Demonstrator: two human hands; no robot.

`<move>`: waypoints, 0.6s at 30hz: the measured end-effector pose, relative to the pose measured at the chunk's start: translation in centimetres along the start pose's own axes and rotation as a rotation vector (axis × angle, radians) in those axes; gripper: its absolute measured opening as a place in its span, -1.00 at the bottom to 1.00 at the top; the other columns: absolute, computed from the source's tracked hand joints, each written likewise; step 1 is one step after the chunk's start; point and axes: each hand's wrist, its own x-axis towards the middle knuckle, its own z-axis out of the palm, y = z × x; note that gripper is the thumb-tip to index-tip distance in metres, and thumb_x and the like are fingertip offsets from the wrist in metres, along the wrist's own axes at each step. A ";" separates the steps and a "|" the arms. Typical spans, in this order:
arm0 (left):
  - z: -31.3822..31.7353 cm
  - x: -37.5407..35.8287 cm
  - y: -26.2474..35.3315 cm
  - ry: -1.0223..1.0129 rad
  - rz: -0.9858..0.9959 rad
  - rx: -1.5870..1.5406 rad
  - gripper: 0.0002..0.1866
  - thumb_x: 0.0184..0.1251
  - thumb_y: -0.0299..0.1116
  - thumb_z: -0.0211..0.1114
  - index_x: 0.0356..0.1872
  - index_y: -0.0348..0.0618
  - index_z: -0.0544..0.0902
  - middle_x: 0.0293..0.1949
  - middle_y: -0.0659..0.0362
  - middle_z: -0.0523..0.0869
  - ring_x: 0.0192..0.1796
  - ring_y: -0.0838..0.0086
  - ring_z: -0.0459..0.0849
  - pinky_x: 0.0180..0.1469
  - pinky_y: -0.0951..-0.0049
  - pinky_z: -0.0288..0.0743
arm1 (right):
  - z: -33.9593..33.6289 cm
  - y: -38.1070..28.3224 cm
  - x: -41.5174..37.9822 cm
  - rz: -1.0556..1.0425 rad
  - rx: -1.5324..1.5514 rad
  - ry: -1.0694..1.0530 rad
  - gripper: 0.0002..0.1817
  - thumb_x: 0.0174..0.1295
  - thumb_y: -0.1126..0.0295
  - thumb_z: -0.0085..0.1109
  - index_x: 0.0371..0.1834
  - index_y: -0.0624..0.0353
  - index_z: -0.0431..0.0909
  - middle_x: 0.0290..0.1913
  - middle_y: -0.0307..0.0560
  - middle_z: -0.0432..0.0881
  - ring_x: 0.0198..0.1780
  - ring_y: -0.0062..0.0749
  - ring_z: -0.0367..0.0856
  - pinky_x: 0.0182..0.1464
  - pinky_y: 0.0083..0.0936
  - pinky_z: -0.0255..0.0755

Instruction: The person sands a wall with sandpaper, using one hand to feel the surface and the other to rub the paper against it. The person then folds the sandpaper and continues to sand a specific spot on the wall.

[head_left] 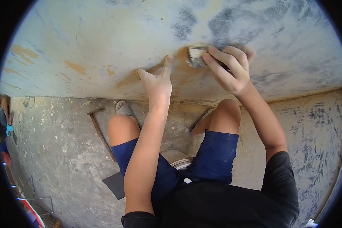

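My right hand (233, 66) is closed round a worn, dusty piece of sandpaper (196, 56), whitish and grey at its end, and presses it against the wall (121, 34). Whether it is folded or wrapped on a block is hidden by the fingers. To its left, my left hand (157, 83) rests on the same wall with thumb and finger spread, holding nothing visible. Pale filler, dark grey blotches and orange-brown patches mark the wall around both hands.
On the stained concrete floor (64, 152) lies a hammer (99, 133), left of my knee. Beside my thigh is a dark grey sheet (116, 185). A round, pale bucket-like thing (180, 161) shows between my legs. Mixed items, including a red-edged one (32, 212), line the far left.
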 end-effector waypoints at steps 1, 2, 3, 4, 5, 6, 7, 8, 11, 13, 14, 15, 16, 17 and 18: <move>0.2 0.0 -0.4 -0.001 0.040 -0.021 -0.03 0.36 -0.20 0.64 0.48 -0.68 0.21 0.36 -0.20 0.57 0.39 0.19 0.59 0.49 0.20 0.43 | 0.8 -0.5 1.2 -0.017 0.039 0.020 -0.77 -0.05 0.36 0.51 -0.30 0.00 0.70 -0.05 -0.34 0.76 0.03 -0.49 0.69 0.03 -0.37 0.24; 0.2 0.1 -0.7 -0.002 0.045 -0.018 -0.03 0.36 -0.20 0.64 0.48 -0.68 0.21 0.36 -0.20 0.57 0.39 0.19 0.59 0.49 0.20 0.43 | 2.0 -1.1 2.7 -0.037 0.079 0.046 -0.79 -0.04 0.37 0.51 -0.32 0.00 0.69 -0.05 -0.34 0.75 0.02 -0.50 0.69 0.03 -0.36 0.25; 0.0 0.2 -0.9 -0.042 0.096 -0.094 -0.09 0.36 -0.17 0.64 0.41 -0.64 0.29 0.34 -0.16 0.58 0.35 0.25 0.60 0.44 0.26 0.47 | 3.6 -2.1 4.3 -0.040 0.154 0.050 -0.82 -0.01 0.39 0.48 -0.37 0.00 0.64 -0.06 -0.33 0.75 -0.01 -0.50 0.68 0.02 -0.31 0.28; -0.1 0.2 -1.2 -0.083 0.143 -0.169 -0.16 0.36 -0.14 0.63 0.35 -0.60 0.37 0.33 -0.11 0.59 0.32 0.32 0.62 0.38 0.32 0.50 | 4.6 -2.8 5.3 -0.036 0.156 0.052 -0.82 -0.01 0.39 0.48 -0.37 0.00 0.64 -0.06 -0.33 0.75 -0.01 -0.50 0.68 0.02 -0.31 0.28; -0.4 0.2 -1.1 -0.082 0.144 -0.166 -0.16 0.36 -0.14 0.63 0.35 -0.60 0.37 0.33 -0.11 0.59 0.32 0.32 0.62 0.38 0.32 0.50 | 5.5 -3.4 6.1 -0.063 0.184 0.018 -0.82 0.00 0.39 0.48 -0.37 0.00 0.63 -0.06 -0.33 0.75 -0.02 -0.50 0.67 0.03 -0.29 0.30; -0.6 0.3 -1.0 -0.143 0.135 -0.187 -0.16 0.34 -0.18 0.64 0.35 -0.60 0.37 0.33 -0.11 0.60 0.32 0.32 0.62 0.38 0.32 0.50 | 5.7 -3.5 6.6 -0.091 0.210 -0.018 -0.81 0.01 0.39 0.47 -0.37 0.00 0.61 -0.06 -0.33 0.74 -0.03 -0.49 0.66 0.03 -0.26 0.32; -0.6 0.4 -0.8 -0.206 0.126 -0.211 -0.17 0.33 -0.21 0.65 0.36 -0.59 0.37 0.33 -0.10 0.60 0.33 0.32 0.62 0.39 0.32 0.50 | 5.0 -3.0 6.3 -0.143 0.173 -0.070 -0.65 -0.06 0.26 0.52 -0.15 0.03 0.80 -0.01 -0.27 0.81 0.03 -0.44 0.65 0.04 -0.30 0.28; -0.5 0.4 -0.7 -0.206 0.127 -0.214 -0.17 0.33 -0.21 0.65 0.36 -0.59 0.37 0.33 -0.10 0.60 0.33 0.32 0.62 0.39 0.32 0.50 | 4.1 -2.4 5.6 -0.146 0.172 -0.070 -0.65 -0.06 0.26 0.52 -0.15 0.03 0.80 -0.01 -0.27 0.81 0.03 -0.44 0.65 0.04 -0.30 0.28; -0.2 0.2 -1.0 -0.144 0.088 -0.047 0.16 0.21 -0.08 0.74 0.48 -0.74 0.16 0.40 -0.32 0.53 0.48 0.07 0.51 0.57 0.15 0.31 | 0.7 -0.5 1.7 -0.074 0.125 0.003 -0.83 0.02 0.38 0.47 -0.37 -0.01 0.64 -0.06 -0.32 0.75 -0.05 -0.49 0.64 0.03 -0.30 0.31; 0.0 -0.6 -0.3 -0.133 0.126 0.063 0.23 0.17 -0.05 0.76 0.49 -0.77 0.11 0.41 -0.34 0.50 0.49 0.04 0.50 0.59 0.15 0.27 | -1.1 0.6 0.2 -0.017 0.010 -0.028 -0.84 0.04 0.39 0.47 -0.34 -0.01 0.66 -0.05 -0.31 0.75 0.00 -0.48 0.68 0.03 -0.30 0.31; 0.0 -1.0 0.0 -0.125 0.159 0.175 0.29 0.14 -0.02 0.78 0.50 -0.79 0.05 0.42 -0.37 0.48 0.49 0.00 0.50 0.62 0.15 0.23 | -0.8 0.6 0.3 -0.018 0.013 -0.027 -0.84 0.04 0.39 0.47 -0.34 -0.01 0.66 -0.05 -0.31 0.75 0.00 -0.48 0.68 0.03 -0.30 0.31; 0.3 -0.8 -1.1 -0.129 0.159 0.179 0.29 0.14 -0.02 0.78 0.50 -0.79 0.05 0.42 -0.37 0.48 0.49 0.00 0.50 0.62 0.15 0.23 | -0.2 0.2 1.2 -0.023 0.064 -0.010 -0.83 0.03 0.38 0.46 -0.33 0.00 0.65 -0.05 -0.30 0.76 0.01 -0.47 0.69 0.03 -0.30 0.31; 0.9 -0.2 -3.1 -0.063 0.300 0.241 0.32 0.14 -0.03 0.77 0.50 -0.81 0.00 0.44 -0.40 0.46 0.51 -0.01 0.49 0.64 0.15 0.19 | 0.7 -0.2 2.3 -0.030 0.115 0.009 -0.82 0.03 0.38 0.46 -0.32 0.01 0.64 -0.04 -0.29 0.76 0.01 -0.47 0.70 0.04 -0.30 0.32; 1.3 0.1 -4.2 0.005 0.441 0.302 0.34 0.14 -0.04 0.77 0.50 -0.82 -0.05 0.45 -0.43 0.43 0.52 -0.03 0.48 0.66 0.16 0.16 | 2.3 -0.9 3.8 -0.075 0.147 0.032 -0.82 0.04 0.35 0.43 -0.35 0.01 0.59 -0.07 -0.30 0.72 0.01 -0.46 0.68 0.04 -0.28 0.33; 1.4 0.0 -3.9 0.003 0.440 0.306 0.34 0.14 -0.04 0.77 0.50 -0.82 -0.05 0.45 -0.43 0.43 0.52 -0.03 0.48 0.66 0.16 0.16 | 3.8 -1.8 4.8 -0.099 0.200 0.025 -0.82 0.05 0.33 0.38 -0.38 0.00 0.53 -0.11 -0.31 0.66 0.02 -0.46 0.66 0.06 -0.25 0.35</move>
